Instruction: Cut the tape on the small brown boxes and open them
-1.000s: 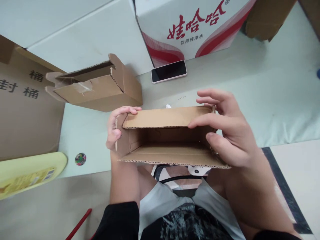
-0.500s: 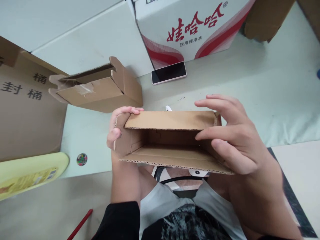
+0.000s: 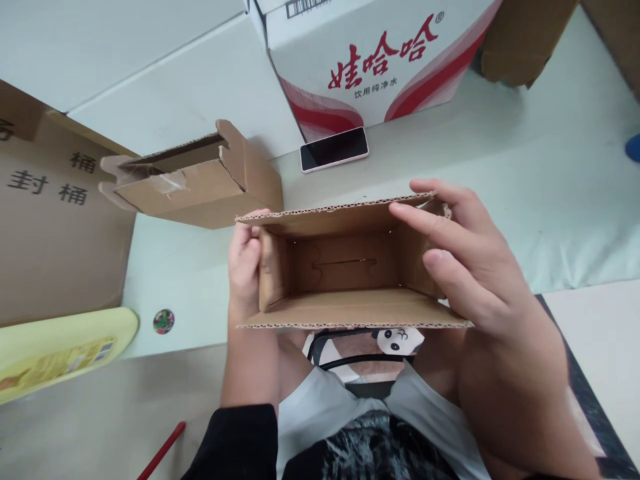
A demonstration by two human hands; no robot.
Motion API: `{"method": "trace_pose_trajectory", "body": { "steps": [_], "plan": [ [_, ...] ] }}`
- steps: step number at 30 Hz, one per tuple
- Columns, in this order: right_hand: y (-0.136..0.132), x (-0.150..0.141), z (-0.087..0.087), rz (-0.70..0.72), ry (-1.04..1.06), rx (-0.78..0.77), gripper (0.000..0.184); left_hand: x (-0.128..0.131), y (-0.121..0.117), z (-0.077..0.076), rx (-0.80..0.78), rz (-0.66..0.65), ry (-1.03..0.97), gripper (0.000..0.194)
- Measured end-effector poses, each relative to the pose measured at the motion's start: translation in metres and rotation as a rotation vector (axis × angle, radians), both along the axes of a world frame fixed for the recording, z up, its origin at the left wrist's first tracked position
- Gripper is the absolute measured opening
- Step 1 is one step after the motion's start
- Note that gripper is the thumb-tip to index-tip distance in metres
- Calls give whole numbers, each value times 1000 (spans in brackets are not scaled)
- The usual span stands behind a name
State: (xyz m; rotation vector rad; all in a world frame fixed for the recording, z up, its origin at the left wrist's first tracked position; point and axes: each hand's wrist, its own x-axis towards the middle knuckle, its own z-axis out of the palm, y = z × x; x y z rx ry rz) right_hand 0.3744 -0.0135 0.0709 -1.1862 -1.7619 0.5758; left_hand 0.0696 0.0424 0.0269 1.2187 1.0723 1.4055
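I hold a brown cardboard box (image 3: pixel 350 308) above my lap, its open mouth facing me. Its long near and far flaps stand up, and a slotted panel shows at the bottom inside. At the left end, my left hand (image 3: pixel 245 263) is closed on the box, with some fingers hidden behind it. My right hand (image 3: pixel 470 260) grips the right end, one finger over the far flap's edge and the thumb by the right end panel. A second open cardboard box (image 3: pixel 200 183) with clear tape on its flap rests on the table beyond my left hand.
A phone (image 3: pixel 334 150) lies on the pale green table cover (image 3: pixel 500 167), before a white and red carton (image 3: pixel 380 67). Left are a large printed carton (image 3: pixel 55 233), a yellow-green container (image 3: pixel 75 347) and a round sticker (image 3: pixel 163 321). Another brown box (image 3: pixel 525 47) stands back right.
The far flap, folded over the opening before, now stands upright, and the left end flap is folded inward. The box mouth is wider. My right fingers have shifted onto the far flap.
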Motion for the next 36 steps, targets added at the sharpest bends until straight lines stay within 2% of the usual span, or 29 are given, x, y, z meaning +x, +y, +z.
{"method": "trace_pose_trajectory", "body": {
  "steps": [3,7,16,22,26,36],
  "plan": [
    [0,0,-1,29,-17,41,39,-2,4,5,33,-44,37,29],
    [0,2,2,32,-36,89,37,1,6,9,59,-75,53,22],
    [1,1,1,27,-12,100,31,7,3,14,57,-58,45,40],
    [-1,-1,7,48,-31,30,28,13,0,17,58,-5,34,40],
    [-1,-1,7,55,-28,29,27,13,0,15,71,-34,4,35],
    [-1,-1,5,54,-13,28,26,14,2,14,47,-22,-25,38]
  ]
}}
